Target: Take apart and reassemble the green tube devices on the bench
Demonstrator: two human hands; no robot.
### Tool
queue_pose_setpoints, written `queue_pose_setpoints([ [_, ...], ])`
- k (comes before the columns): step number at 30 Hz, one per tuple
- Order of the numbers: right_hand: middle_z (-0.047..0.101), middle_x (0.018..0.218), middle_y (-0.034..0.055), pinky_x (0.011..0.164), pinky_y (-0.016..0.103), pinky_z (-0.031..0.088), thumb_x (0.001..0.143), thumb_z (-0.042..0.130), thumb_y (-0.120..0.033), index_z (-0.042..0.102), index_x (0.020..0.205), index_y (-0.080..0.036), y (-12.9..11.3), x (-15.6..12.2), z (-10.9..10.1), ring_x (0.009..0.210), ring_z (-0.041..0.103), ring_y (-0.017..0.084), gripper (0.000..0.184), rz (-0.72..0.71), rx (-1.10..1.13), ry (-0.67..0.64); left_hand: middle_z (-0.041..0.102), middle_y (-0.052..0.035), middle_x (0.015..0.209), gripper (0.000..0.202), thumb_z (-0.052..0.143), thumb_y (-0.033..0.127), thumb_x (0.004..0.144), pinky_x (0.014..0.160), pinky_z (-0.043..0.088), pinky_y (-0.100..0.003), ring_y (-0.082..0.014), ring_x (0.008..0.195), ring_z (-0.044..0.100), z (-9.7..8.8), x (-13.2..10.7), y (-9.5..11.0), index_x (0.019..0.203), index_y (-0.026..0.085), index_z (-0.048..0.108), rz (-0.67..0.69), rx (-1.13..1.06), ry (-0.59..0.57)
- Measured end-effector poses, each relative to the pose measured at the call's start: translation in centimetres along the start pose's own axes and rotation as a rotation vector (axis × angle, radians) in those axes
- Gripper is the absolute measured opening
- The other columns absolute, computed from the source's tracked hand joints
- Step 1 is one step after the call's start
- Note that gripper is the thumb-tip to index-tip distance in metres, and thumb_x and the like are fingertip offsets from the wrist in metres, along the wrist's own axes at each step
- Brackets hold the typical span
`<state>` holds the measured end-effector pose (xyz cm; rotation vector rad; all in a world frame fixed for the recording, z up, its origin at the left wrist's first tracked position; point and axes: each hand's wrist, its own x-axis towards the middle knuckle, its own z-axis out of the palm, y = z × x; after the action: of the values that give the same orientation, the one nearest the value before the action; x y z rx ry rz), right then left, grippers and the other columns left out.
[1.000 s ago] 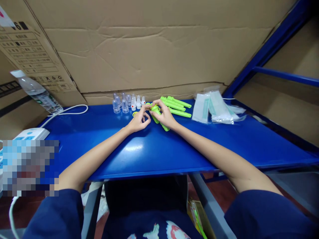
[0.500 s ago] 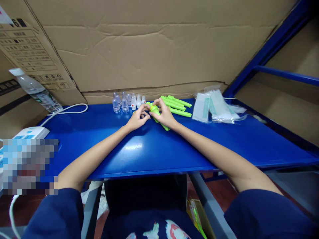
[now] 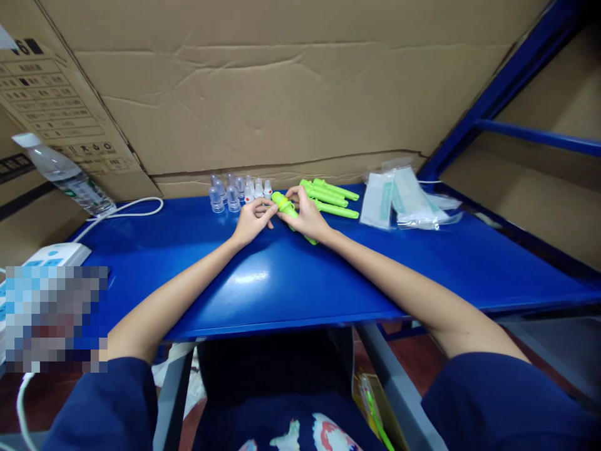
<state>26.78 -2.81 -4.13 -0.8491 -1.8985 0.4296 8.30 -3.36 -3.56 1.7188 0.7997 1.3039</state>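
In our right hand (image 3: 307, 216) we grip a lime-green tube (image 3: 290, 210), its yellow-banded end beside our left hand (image 3: 253, 220). That hand's thumb and fingertips draw together; we cannot tell whether they pinch anything. Beyond it stand clear domed caps (image 3: 233, 199). Far left of both hands, we read "6" on printed cardboard (image 3: 61, 103); the water bottle's label (image 3: 89, 191) is too small.
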Motion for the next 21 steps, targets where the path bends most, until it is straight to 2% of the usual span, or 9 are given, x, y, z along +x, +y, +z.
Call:
queue_pose_setpoints([
  [5, 0.068, 0.104, 0.0111, 0.077, 0.042, 0.059, 0.081, 0.072, -0.056, 0.038, 0.109, -0.023, -1.0, -0.1, 0.2, 0.088, 0.071, 0.026, 0.055, 0.046, 0.093, 0.031, 0.071, 0.0001, 0.073, 0.048, 0.077, 0.058, 0.079, 0.054, 0.050, -0.019, -0.0082, 0.050, 0.064, -0.1, 0.3, -0.4, 0.094, 0.015, 0.060, -0.023, -0.036, -0.007],
  [9, 0.069, 0.096, 0.0064, 0.054, 0.032, 0.056, 0.082, 0.069, -0.062, 0.038, 0.107, -0.023, -1.7, -0.3, 0.6, 0.058, 0.065, 0.016, 0.056, 0.165, 0.216, -0.019, 0.072, -0.0038, 0.086, 0.051, 0.072, 0.062, 0.082, 0.064, 0.054, -0.023, -0.0099, 0.061, 0.067, -0.3, 0.4, -0.4, 0.097, 0.014, 0.065, 0.038, -0.008, -0.007],
  [13, 0.068, 0.093, 0.0030, 0.046, 0.028, 0.053, 0.085, 0.066, -0.064, 0.039, 0.105, -0.024, -2.0, -0.4, 0.7, 0.052, 0.064, 0.013, 0.052, 0.222, 0.303, -0.045, 0.072, -0.0049, 0.091, 0.050, 0.068, 0.063, 0.085, 0.069, 0.054, -0.025, -0.0115, 0.067, 0.067, -0.5, 0.5, -0.7, 0.097, 0.015, 0.066, 0.103, 0.032, 0.033],
  [17, 0.064, 0.079, -0.0021, 0.043, 0.027, 0.050, 0.084, 0.069, -0.063, 0.036, 0.099, -0.025, -1.9, -0.4, 0.5, 0.048, 0.061, 0.013, 0.052, 0.252, 0.327, -0.073, 0.072, -0.0052, 0.086, 0.050, 0.067, 0.064, 0.084, 0.068, 0.053, -0.025, -0.0130, 0.069, 0.067, -0.6, 0.6, -1.0, 0.092, 0.015, 0.066, 0.108, 0.072, 0.035],
  [21, 0.064, 0.077, -0.0022, 0.042, 0.027, 0.050, 0.083, 0.071, -0.063, 0.034, 0.096, -0.026, -1.8, -0.4, 0.4, 0.047, 0.061, 0.013, 0.054, 0.253, 0.327, -0.092, 0.069, -0.0031, 0.076, 0.051, 0.065, 0.066, 0.085, 0.066, 0.052, -0.025, -0.0132, 0.066, 0.065, -0.5, 0.5, -0.8, 0.089, 0.015, 0.066, 0.080, 0.089, 0.020],
])
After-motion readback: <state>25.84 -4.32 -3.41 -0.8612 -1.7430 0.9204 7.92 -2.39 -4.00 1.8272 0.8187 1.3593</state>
